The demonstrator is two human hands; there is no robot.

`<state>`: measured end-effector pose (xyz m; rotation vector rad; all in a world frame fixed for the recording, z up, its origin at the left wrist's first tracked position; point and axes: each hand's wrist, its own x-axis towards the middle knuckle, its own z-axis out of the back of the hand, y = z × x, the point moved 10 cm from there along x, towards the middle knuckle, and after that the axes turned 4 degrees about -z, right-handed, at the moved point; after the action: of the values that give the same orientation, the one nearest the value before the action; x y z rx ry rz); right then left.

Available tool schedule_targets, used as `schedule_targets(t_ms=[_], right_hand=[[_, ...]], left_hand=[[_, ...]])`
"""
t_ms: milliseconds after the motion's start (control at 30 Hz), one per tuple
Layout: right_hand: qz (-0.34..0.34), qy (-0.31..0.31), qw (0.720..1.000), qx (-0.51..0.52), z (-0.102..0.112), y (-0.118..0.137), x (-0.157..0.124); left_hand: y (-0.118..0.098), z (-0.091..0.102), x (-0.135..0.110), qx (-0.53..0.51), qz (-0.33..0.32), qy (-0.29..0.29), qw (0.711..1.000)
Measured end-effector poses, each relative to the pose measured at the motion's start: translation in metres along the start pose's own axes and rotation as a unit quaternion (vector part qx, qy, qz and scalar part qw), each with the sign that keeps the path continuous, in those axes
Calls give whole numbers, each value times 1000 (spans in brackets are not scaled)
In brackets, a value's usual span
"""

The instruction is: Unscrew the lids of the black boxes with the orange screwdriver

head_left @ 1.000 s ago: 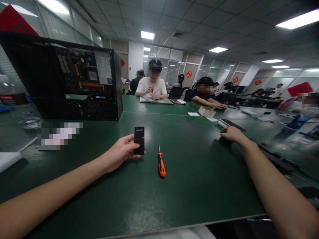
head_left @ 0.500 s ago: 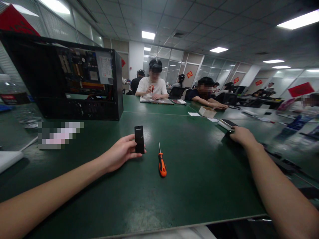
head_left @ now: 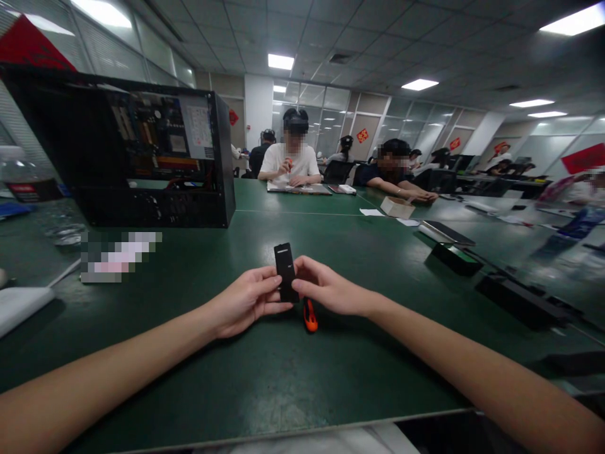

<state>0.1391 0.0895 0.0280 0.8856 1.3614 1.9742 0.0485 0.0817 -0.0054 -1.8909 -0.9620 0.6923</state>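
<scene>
A thin black rectangular panel [head_left: 284, 257] with small slots stands nearly upright over the table. My left hand [head_left: 248, 293] is closed on its left edge, thumb on the near face. From the other side, my right hand [head_left: 331, 289] pinches its right edge with thumb and fingers. Just below the panel lies a screwdriver [head_left: 310, 316] with an orange and black handle. Its shaft is hidden behind the panel and my right hand.
An open black computer case [head_left: 189, 211] stands at the left. Silver and black flat devices [head_left: 447, 232] and long black parts [head_left: 520, 296] lie along the right. A small cardboard box [head_left: 397, 208] sits farther back. Across the green table [head_left: 265, 391], a person in white [head_left: 271, 162] works.
My right hand has left the black part at the right and come to the middle, onto the panel's right edge. My left hand has carried the panel slightly rightward.
</scene>
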Motion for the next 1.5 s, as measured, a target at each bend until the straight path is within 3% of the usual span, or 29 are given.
schedule_targets(t_ms=[67,467,633,767,833,867,933,1000,1100,1167,1267,1500], right_hand=[[-8,-12,999,32,-10,-2,1],[13,-64,994,93,4,15,-2],[16,-97,991,90,25,12,-3],[17,-152,987,-45,66,15,-9],[16,-217,954,-205,108,25,-19],[6,-257,918,-303,134,32,-28],[-54,-326,810,-484,190,43,-53],[-208,-390,676,-589,257,42,-95],[-332,-437,590,-593,327,36,-164],[-400,-442,559,-576,355,22,-204],[-461,-426,549,-551,377,-5,-238],[-480,-418,561,-529,393,-39,-244]], left_hand=[[1,0,1,-18,-3,0,1000],[10,-3,2,37,9,1,999],[10,1,2,60,13,-15,998],[6,12,2,67,7,-62,996],[5,13,2,71,4,-66,995],[5,13,2,70,3,-66,995],[5,13,3,70,3,-63,996],[6,13,3,73,0,-59,996],[7,14,5,81,-2,-53,995],[7,14,5,83,-2,-51,995],[8,15,6,84,-2,-49,995],[10,14,6,85,-1,-40,996]])
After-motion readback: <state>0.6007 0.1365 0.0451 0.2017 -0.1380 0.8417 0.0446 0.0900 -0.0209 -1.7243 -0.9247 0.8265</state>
